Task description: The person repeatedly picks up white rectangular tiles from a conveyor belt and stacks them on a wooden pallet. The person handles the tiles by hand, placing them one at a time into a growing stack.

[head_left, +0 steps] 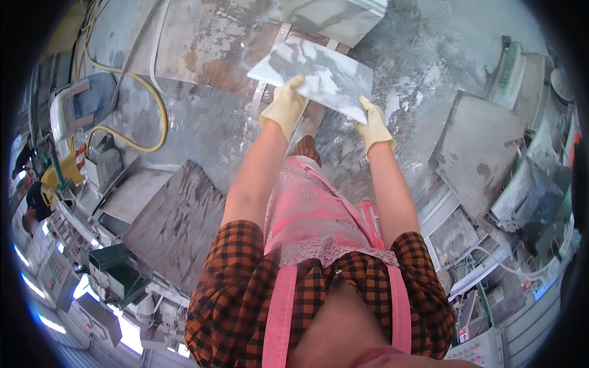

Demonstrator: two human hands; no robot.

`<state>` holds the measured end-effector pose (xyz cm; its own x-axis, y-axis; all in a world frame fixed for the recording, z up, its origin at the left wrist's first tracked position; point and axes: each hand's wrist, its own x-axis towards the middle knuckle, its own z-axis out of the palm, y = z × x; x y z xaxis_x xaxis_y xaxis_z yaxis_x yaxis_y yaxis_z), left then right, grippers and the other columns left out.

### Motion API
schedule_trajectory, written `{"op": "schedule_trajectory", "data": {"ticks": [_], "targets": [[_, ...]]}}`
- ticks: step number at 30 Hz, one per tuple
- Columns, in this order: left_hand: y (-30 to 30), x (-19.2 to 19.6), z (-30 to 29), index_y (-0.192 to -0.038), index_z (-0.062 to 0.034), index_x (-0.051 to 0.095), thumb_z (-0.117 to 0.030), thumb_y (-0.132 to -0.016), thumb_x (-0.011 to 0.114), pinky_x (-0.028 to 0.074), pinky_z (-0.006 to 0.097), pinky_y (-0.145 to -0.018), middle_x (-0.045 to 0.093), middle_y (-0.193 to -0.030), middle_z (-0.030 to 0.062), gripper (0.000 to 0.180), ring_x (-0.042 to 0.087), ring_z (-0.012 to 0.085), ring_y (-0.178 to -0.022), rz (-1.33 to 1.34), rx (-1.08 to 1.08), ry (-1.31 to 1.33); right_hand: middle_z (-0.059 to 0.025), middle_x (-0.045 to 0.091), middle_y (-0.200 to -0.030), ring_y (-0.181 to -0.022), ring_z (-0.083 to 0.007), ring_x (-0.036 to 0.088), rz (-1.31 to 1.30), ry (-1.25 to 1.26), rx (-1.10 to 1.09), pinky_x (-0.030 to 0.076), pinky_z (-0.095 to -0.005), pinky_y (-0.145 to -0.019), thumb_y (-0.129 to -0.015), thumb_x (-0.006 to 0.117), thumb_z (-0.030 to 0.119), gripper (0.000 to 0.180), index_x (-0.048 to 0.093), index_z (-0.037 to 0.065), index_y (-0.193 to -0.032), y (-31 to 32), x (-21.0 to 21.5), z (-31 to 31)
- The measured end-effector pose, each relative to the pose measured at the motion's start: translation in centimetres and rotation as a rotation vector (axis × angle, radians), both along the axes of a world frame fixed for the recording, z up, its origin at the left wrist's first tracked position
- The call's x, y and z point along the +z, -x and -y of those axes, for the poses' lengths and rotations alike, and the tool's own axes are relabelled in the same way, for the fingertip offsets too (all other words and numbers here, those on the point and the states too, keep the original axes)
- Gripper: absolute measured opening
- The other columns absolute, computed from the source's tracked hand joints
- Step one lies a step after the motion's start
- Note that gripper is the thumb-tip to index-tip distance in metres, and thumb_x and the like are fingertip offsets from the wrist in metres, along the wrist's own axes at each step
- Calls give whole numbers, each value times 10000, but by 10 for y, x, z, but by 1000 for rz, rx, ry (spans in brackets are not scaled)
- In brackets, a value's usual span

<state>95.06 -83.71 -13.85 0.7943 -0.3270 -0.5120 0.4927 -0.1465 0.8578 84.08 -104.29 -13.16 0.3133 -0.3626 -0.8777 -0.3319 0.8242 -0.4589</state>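
Note:
A white tile with grey marbling [325, 70] is held out in front of me over the floor, slightly tilted. My left hand [285, 104], in a pale yellow rubber glove, grips its near left edge with the thumb on top. At the near right corner my right hand [374, 122], gloved alike, pinches the tile with its thumb over the face. The fingers under the tile are hidden. Just beyond it stands a stack of similar marbled tiles [334, 18], with pale straps [282, 34] at its near side.
A yellow hose [161, 113] curls over the wet, stained floor [202, 116] at left. A dark streaked board [178, 221] lies at lower left, and a grey slab [481, 147] at right. Machinery lines both sides. A pink apron [313, 208] covers my front.

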Motion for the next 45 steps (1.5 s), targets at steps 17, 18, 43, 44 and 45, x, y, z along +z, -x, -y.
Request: {"op": "schedule_trajectory", "data": {"ticks": [17, 18, 43, 44, 45], "targets": [[-123, -72, 32, -1193, 96, 521, 68, -879, 593, 547, 408, -946, 598, -1168, 193, 323, 629, 320, -1071, -600, 694, 505, -141, 640, -972, -793, -232, 661, 0, -46, 11, 511, -329, -563, -894, 654, 46, 197, 569, -20, -1059, -101, -86, 17], [-125, -70, 36, -1194, 91, 522, 66, -881, 593, 547, 406, -946, 601, -1164, 194, 322, 630, 320, -1071, -557, 664, 414, -143, 639, -974, -794, -235, 661, -12, -24, 57, 518, -333, -569, -894, 653, 43, 189, 567, -20, -1050, -102, -88, 20], [-138, -24, 53, -1206, 100, 559, -106, -917, 635, 496, 331, -906, 632, -1156, 178, 363, 616, 203, -1075, -535, 502, 207, -205, 600, -1083, -911, -298, 654, 0, -53, -97, 584, -409, -684, -953, 585, 109, 320, 513, -120, -1164, -116, -82, 30], [-143, -19, 57, -1216, 105, 553, -111, -918, 632, 494, 329, -914, 629, -1169, 187, 376, 623, 210, -1074, -407, 413, 150, -219, 599, -1104, -961, -315, 648, 114, -117, -129, 589, -432, -724, -972, 558, 137, 344, 500, -125, -1186, -119, -77, 31], [-149, -13, 60, -1226, 109, 548, -117, -919, 629, 493, 327, -921, 625, -1181, 196, 390, 629, 218, -1072, -270, 273, 132, -232, 599, -1126, -1011, -333, 642, 189, -163, -168, 594, -456, -764, -991, 530, 165, 369, 487, -130, -1208, -124, -71, 33]]}}
